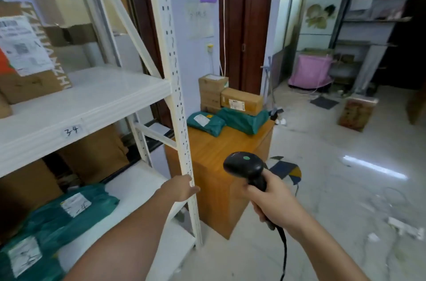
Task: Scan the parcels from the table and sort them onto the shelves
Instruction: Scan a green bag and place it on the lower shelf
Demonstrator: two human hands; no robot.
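My right hand (272, 200) grips a black handheld scanner (245, 166) with a green dot on top, its cable hanging down. My left hand (182, 188) reaches forward beside the white shelf post (177, 101), empty, its fingers partly hidden behind the post. On the wooden table (221, 165) ahead lie two green mailer bags (205, 122) (244, 119) and stacked cardboard boxes (241, 101) (212, 91). The white shelf (76, 105) marked "34" on the left carries a large labelled cardboard box (30, 57). Green mailer bags (57, 218) lie on the lower shelf.
A brown door (244, 27) and a wall stand behind the table. On the tiled floor to the right are a cardboard box (356, 111), loose cables and a power strip (403, 226). A pink-covered cart (310, 71) and dark shelving (378, 18) stand at the back right.
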